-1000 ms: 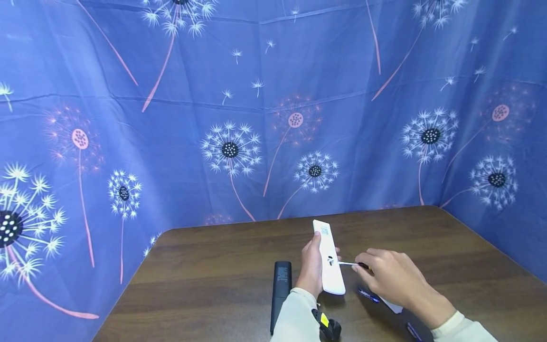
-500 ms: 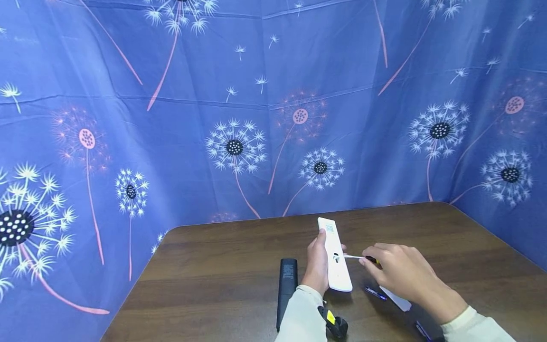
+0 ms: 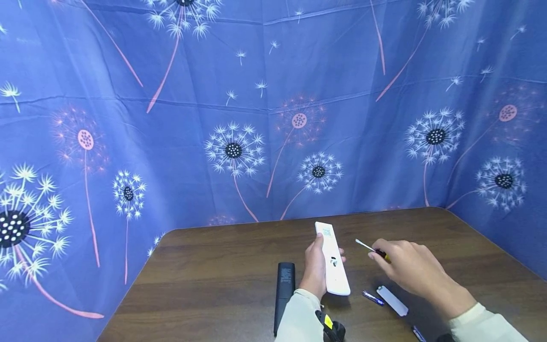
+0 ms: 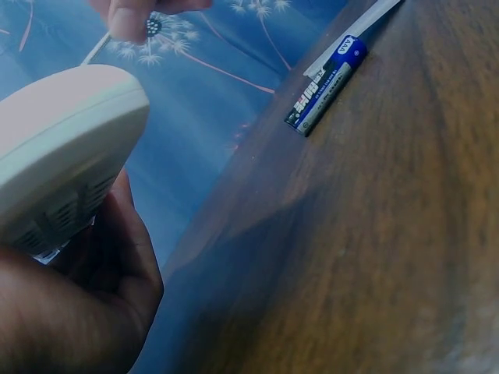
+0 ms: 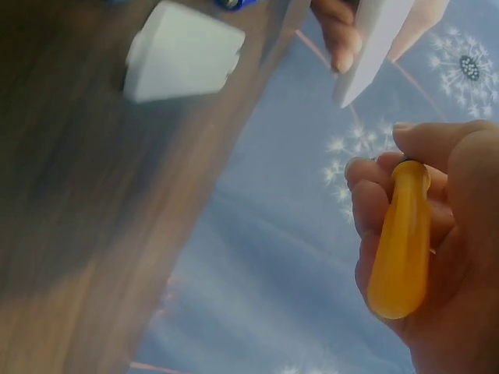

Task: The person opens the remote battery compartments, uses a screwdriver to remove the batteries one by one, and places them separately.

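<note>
In the head view my left hand (image 3: pixel 314 267) grips a white remote control (image 3: pixel 336 279), its back turned up, with a small dark opening midway along it. The left wrist view shows rows of buttons on the remote's underside. My right hand (image 3: pixel 412 268) holds a screwdriver (image 5: pixel 403 253) by its yellow handle, thumb and fingers around it. The screwdriver's thin metal shaft (image 3: pixel 364 245) points left at the remote, apart from it. On the table below lie a white battery cover (image 3: pixel 392 301) and a blue AAA battery (image 4: pixel 327 84).
A black remote control (image 3: pixel 284 287) lies on the wooden table (image 3: pixel 205 285), left of my left forearm. Another battery (image 3: pixel 418 334) is near the front edge, under my right arm. A black object with a yellow patch (image 3: pixel 328 321) sits at my left wrist. A blue dandelion-print curtain (image 3: pixel 179 142) hangs behind.
The screwdriver's tip was at the white remote's side; my right hand has drawn it away to the right and tilted it upward. More of the battery cover shows. My left hand still grips the remote.
</note>
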`<state>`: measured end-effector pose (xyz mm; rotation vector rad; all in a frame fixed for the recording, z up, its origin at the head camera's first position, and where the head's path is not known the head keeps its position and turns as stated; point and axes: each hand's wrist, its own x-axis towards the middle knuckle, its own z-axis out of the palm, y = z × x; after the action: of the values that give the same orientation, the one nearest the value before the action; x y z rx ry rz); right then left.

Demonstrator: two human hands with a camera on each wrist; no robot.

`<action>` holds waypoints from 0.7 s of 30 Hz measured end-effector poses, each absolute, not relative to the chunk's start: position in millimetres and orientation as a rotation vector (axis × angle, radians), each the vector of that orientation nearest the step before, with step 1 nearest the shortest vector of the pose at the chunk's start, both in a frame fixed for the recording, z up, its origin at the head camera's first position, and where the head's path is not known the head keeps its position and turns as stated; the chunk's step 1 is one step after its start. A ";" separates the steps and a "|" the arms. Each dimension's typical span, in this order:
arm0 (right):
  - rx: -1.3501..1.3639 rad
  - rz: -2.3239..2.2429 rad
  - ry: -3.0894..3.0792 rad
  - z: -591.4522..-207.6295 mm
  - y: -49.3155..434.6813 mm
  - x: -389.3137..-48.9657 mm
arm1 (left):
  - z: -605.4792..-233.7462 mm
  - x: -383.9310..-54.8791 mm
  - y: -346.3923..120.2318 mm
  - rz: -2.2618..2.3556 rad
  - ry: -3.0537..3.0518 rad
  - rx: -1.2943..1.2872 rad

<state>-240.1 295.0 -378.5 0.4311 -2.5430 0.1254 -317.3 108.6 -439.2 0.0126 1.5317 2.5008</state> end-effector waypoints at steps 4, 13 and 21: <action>0.440 0.118 -2.567 -378.7 307.2 -243.9 | -438.9 -318.7 107.8 2.488 1.533 0.001; 0.384 0.103 -2.705 -378.5 330.8 -251.1 | -438.0 -317.5 104.4 2.453 1.562 0.044; 0.341 0.127 -2.798 -385.2 353.8 -258.9 | -439.1 -314.6 105.3 2.440 1.568 0.035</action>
<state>-258.9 353.8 -385.2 0.3407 -2.7982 0.1273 -314.6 105.3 -439.1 0.0347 1.5677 2.4402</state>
